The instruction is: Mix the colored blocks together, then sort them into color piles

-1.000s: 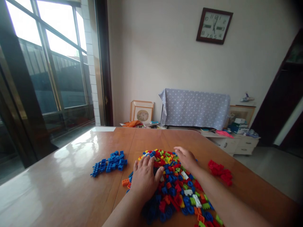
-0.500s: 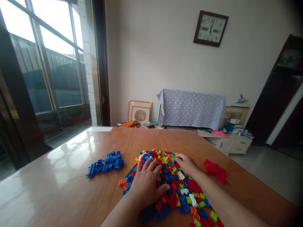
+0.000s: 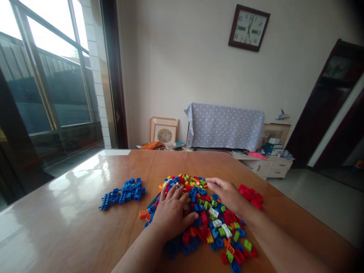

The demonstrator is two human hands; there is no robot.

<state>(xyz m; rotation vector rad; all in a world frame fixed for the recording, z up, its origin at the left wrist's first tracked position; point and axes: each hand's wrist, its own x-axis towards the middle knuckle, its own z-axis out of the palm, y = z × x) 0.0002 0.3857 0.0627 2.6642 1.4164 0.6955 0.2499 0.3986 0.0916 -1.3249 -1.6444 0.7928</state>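
A heap of mixed plastic bricks (image 3: pixel 209 218) in red, blue, green, orange, yellow and white lies in the middle of the wooden table (image 3: pixel 71 220). My left hand (image 3: pixel 170 212) rests flat on the heap's left side, fingers spread. My right hand (image 3: pixel 226 193) lies on the heap's far right part, fingers stretched toward the bricks at the back. A group of blue bricks (image 3: pixel 122 192) sits apart on the left. A small group of red bricks (image 3: pixel 251 194) sits apart on the right, just beside my right hand.
Beyond the table stand a low cabinet (image 3: pixel 267 167) with boxes, something draped in a dotted grey cloth (image 3: pixel 224 125), and framed pictures (image 3: pixel 163 131) against the wall. A clock (image 3: pixel 248 27) hangs above. A large window is at the left.
Both hands have shifted slightly over the heap and stirred the bricks; the right hand drew back a little, then reached out again. The camera has turned a bit to the right.
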